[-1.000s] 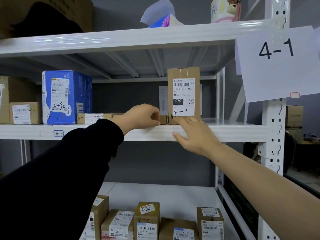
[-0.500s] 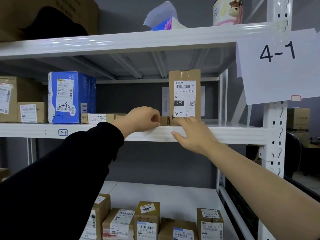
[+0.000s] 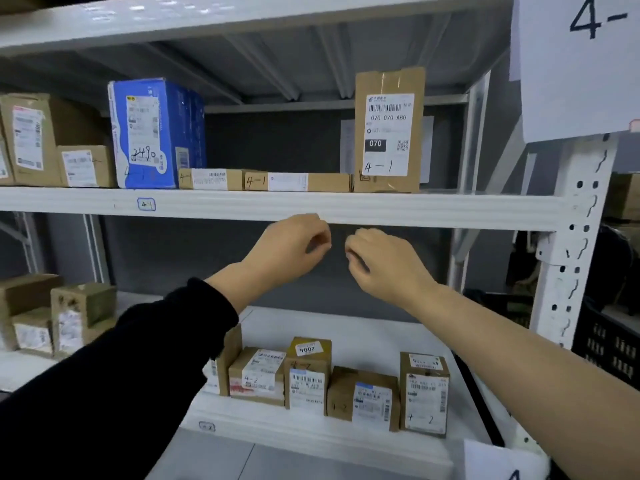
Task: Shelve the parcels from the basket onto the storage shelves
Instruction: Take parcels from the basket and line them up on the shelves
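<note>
A white shelving unit [image 3: 575, 237] was shown with three shelves in view. A paper sign [image 3: 571, 64] marked "4-" was seen at the upper right, over the post. On the middle shelf [image 3: 346, 207], tagged 4-1, six parcels were counted in a row along the front. These were one blue box [image 3: 156, 133], one large brown box [image 3: 31, 136] at the left, one tall parcel [image 3: 389, 129] stood upright at the right end, two flat parcels [image 3: 209, 179] laid end to end between the blue box and the tall one, and one small brown box [image 3: 86, 166] just beside the blue box. On the lower shelf [image 3: 311, 434] five small parcels [image 3: 308, 375] were counted, the leftmost partly hidden by a black sleeve [image 3: 104, 393]. Two hands were raised side by side just below the middle shelf's front edge, near each other but apart. The left hand [image 3: 294, 244] was held with fingers curled into the palm and nothing in it. The right hand [image 3: 381, 258], on a bare forearm, was curled likewise and held nothing.
</note>
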